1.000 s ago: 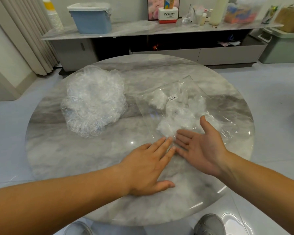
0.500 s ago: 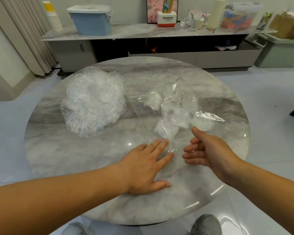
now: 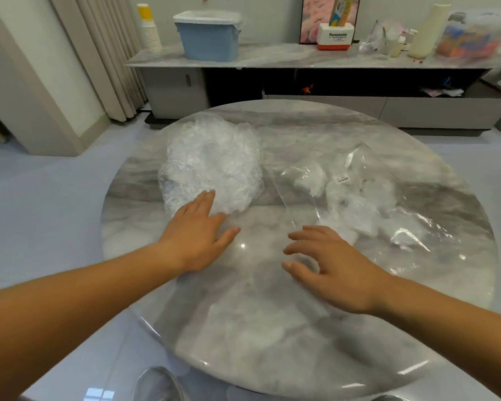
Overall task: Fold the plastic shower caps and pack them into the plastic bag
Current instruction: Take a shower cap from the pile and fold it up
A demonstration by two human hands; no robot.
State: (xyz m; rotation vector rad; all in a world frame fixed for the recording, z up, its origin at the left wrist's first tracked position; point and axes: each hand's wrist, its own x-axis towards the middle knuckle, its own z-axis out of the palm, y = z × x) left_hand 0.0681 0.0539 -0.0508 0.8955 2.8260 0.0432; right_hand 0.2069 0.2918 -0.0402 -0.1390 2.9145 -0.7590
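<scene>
Your left fingers [image 3: 207, 199] are straight and close together, and their tips touch the near edge of the pile of shower caps [image 3: 211, 160]. They hold nothing. Behind them your left hand [image 3: 197, 235] lies palm down, low over the table [image 3: 243, 328], the thumb stretched out to the right, and the forearm comes in from the lower left.

Your right fingers [image 3: 304, 235] are spread and a little bent, also holding nothing. Your right hand [image 3: 333, 270] is palm down over the near corner of the plastic bag [image 3: 411, 227]; I cannot tell if the fingertips really touch the film. The forearm comes in from the lower right.

The loose, crumpled pile sits on the left part of the table. The plastic bag lies flat on the right part, apart from the pile, with several folded caps [image 3: 310, 178] inside it and a small barcode sticker [image 3: 342, 178] on top.

Half a second ago your left hand was flat on the table just beside the right one, at the edge of the bag; now it has gone away to the left, up to the pile. Your right hand stood on its edge with the thumb up; now it is turned palm down.
</scene>
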